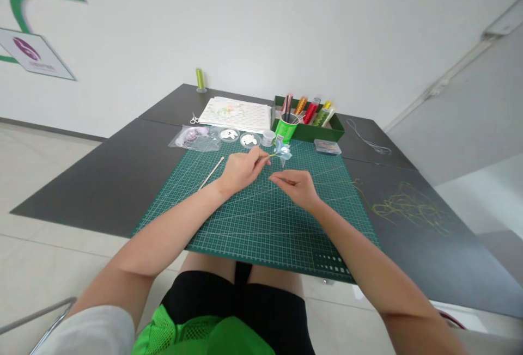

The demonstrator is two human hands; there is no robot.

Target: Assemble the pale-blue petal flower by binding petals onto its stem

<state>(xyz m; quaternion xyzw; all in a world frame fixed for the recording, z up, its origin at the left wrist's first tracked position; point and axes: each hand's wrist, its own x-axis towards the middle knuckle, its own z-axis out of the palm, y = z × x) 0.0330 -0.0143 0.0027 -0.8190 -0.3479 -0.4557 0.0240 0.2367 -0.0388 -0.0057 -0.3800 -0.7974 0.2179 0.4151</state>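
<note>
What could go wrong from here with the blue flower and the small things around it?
The blue flower might bend or twist, since the left hand holds it only by its thin stem.

Its petals could catch on the green can close behind them.

The loose yellow-green threads lie in a messy heap to the right, so they could tangle if an arm sweeps over them.

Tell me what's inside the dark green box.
The box holds colored spools: pinkish, orange, red, yellow and green, plus something pale. Its front wall and the green can hide part of the bottom; anything there can't be seen.
</note>
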